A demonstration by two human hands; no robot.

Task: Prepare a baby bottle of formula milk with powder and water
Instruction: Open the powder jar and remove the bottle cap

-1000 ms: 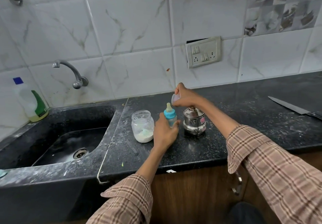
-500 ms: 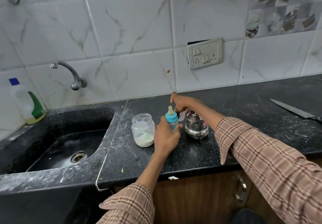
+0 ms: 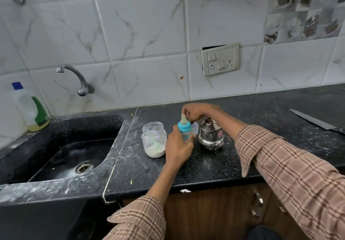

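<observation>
Down comes the right hand point(image 3: 197, 111) from where it hung above the steel pot a second ago, and the clear cap it carried now lies on the worktop point(image 3: 261, 146) behind the bottle. Head view: the baby bottle point(image 3: 185, 130) stands upright on the dark worktop, blue collar on, pale teat pointing up. Left hand point(image 3: 178, 147) is wrapped round its body, fingers point(image 3: 191, 138) curled closed on the plastic. Right-hand fingers point(image 3: 184, 111) are bunched at the teat's tip; whether they actually pinch it, I cannot tell. Clear cap point(image 3: 195, 127) sits between bottle and steel pot point(image 3: 211, 137), which stands just right of the bottle. Just left, the powder jar point(image 3: 154, 139), open, white powder in its base. Sink point(image 3: 61, 146) well left, knife point(image 3: 317, 122) far right.
</observation>
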